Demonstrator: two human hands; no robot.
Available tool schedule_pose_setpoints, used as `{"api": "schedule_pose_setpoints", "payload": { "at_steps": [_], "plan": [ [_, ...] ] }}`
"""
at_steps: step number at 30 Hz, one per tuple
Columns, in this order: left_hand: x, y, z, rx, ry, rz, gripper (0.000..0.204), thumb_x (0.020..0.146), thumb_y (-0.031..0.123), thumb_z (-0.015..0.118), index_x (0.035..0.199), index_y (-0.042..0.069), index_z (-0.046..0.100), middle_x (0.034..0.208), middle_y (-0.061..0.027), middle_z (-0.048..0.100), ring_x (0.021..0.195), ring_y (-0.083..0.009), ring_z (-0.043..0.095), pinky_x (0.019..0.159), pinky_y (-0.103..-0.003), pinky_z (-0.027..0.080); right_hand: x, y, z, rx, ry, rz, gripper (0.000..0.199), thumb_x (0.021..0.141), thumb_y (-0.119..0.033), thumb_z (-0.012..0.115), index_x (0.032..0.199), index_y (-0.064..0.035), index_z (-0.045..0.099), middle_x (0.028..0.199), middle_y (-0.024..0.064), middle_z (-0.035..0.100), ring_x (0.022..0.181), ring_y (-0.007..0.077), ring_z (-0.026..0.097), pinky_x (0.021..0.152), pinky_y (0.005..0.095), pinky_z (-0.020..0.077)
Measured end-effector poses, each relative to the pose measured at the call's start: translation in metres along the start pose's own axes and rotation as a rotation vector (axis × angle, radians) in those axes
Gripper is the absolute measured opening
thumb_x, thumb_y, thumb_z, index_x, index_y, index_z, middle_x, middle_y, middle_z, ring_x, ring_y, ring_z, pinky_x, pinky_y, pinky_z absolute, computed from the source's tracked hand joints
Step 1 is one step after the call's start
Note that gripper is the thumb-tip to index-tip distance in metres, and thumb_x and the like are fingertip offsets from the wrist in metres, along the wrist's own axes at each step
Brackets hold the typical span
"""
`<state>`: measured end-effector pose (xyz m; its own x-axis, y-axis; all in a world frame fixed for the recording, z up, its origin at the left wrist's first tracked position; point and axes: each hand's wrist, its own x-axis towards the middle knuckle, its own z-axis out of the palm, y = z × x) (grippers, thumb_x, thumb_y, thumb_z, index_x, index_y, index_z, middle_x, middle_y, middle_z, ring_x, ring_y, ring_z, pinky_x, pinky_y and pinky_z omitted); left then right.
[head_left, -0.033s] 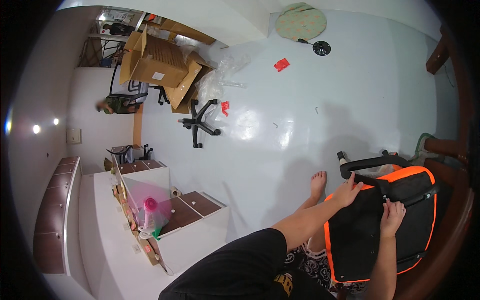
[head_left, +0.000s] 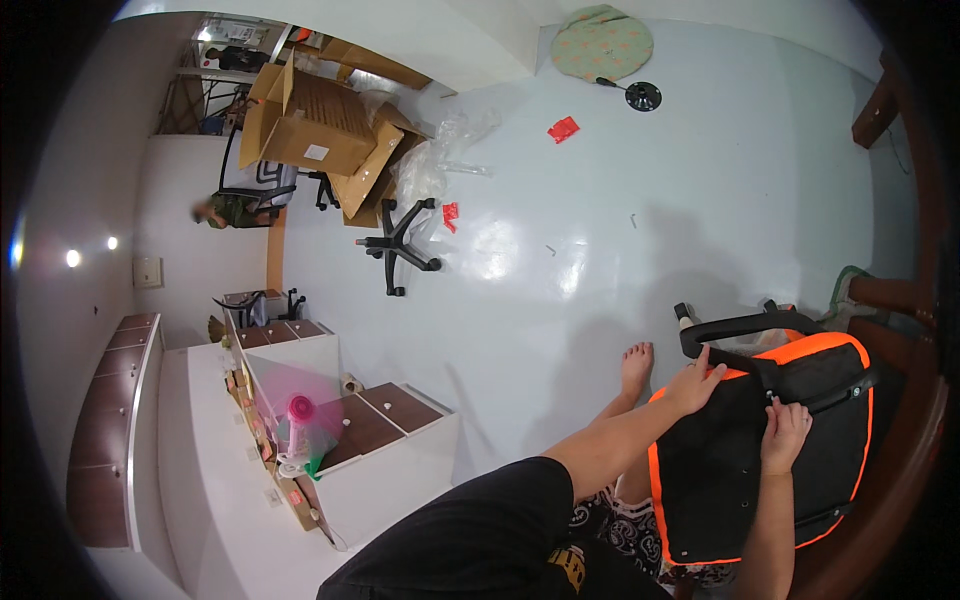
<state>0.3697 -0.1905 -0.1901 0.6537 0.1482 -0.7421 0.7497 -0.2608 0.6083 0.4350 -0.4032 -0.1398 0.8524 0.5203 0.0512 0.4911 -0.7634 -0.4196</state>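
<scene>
**A:** Head view's the only angle, so where's everything sitting? Using the orange-edged cushion [head_left: 710, 470] as home base.

**B:** Cushion's flat-ish across the person's lap, black face up. The black armrest [head_left: 745, 325] is at its far edge, the loop sticking out past the orange trim. Long axis runs roughly left to right along that edge, and its lower bar [head_left: 745, 368] slants in over the cushion.

**A:** Which hand's closer to the business end?

**B:** Right hand [head_left: 787, 435], easily. It's over the cushion, fingertips bunched at a small shiny bit [head_left: 770, 396] where the lower bar meets the black face. Looks like a screw or bolt to me, but it's tiny. That bit sits just at the fingertips, on the side away from the wrist. Can't tell if they're actually clamped on it.

**A:** And the left hand [head_left: 692, 390]?

**B:** At the cushion's far left corner, on the near end of the lower bar. Index and thumb are spread; can't tell if the other fingers wrap around. So imo it all hinges on fingertips vs shiny bit lining up.

**A:** Wheeled base [head_left: 397, 243]?

**B:** On the floor, well left of the cushion.
</scene>
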Motion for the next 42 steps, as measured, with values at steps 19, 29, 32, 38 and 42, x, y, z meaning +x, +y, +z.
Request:
{"api": "schedule_pose_setpoints", "payload": {
  "at_steps": [19, 29, 32, 38, 42],
  "plan": [
    [0.003, -0.003, 0.0, 0.075, -0.002, 0.035, 0.076, 0.093, 0.054, 0.028, 0.144, 0.0, 0.012, 0.12, -0.0303, 0.05, 0.112, -0.0423, 0.049, 0.097, -0.042, 0.037, 0.025, 0.013, -0.037, -0.084, -0.428, -0.102, 0.057, 0.071, -0.01, 0.07, 0.123, -0.0009, 0.048, 0.108, 0.0137, 0.052, 0.104, 0.0299, 0.051, 0.095, 0.0447, 0.0342],
    [-0.001, -0.001, -0.004, 0.126, -0.013, 0.018, 0.076, 0.093, 0.054, 0.028, 0.144, 0.0, 0.013, 0.116, -0.0296, 0.052, 0.109, -0.0416, 0.051, 0.094, -0.044, 0.04, 0.017, 0.005, -0.028, -0.153, -0.406, -0.082, 0.047, 0.078, -0.007, 0.061, 0.123, 0.0006, 0.049, 0.109, 0.0135, 0.052, 0.104, 0.0298, 0.05, 0.096, 0.046, 0.0329],
    [-0.002, -0.003, -0.002, 0.115, 0.016, 0.023, 0.076, 0.093, 0.054, 0.028, 0.144, 0.0, 0.014, 0.115, -0.0302, 0.052, 0.108, -0.0427, 0.051, 0.094, -0.044, 0.039, 0.012, 0.008, -0.022, -0.15, -0.358, -0.079, 0.046, 0.08, -0.007, 0.06, 0.124, -0.0007, 0.049, 0.11, 0.0128, 0.053, 0.104, 0.0291, 0.051, 0.096, 0.0455, 0.033],
    [0.006, -0.003, 0.003, 0.021, 0.01, 0.005, 0.076, 0.092, 0.048, 0.037, 0.141, -0.005, 0.014, 0.116, -0.0339, 0.05, 0.109, -0.0458, 0.05, 0.093, -0.046, 0.04, 0.012, 0.011, -0.02, -0.236, -0.297, -0.061, 0.042, 0.082, -0.012, 0.06, 0.123, -0.0102, 0.053, 0.106, 0.0071, 0.058, 0.102, 0.0228, 0.055, 0.093, 0.0445, 0.0359],
    [0.002, 0.008, -0.007, 0.201, 0.008, -0.007, 0.069, 0.092, 0.051, 0.033, 0.14, 0.001, 0.023, 0.115, -0.0334, 0.051, 0.11, -0.0471, 0.047, 0.093, -0.05, 0.035, 0.025, 0.005, -0.023, -0.215, -0.263, -0.09, 0.031, 0.083, -0.015, 0.059, 0.114, -0.0159, 0.06, 0.097, 0.0026, 0.063, 0.093, 0.0179, 0.059, 0.086, 0.0402, 0.0399]
  ]
}}
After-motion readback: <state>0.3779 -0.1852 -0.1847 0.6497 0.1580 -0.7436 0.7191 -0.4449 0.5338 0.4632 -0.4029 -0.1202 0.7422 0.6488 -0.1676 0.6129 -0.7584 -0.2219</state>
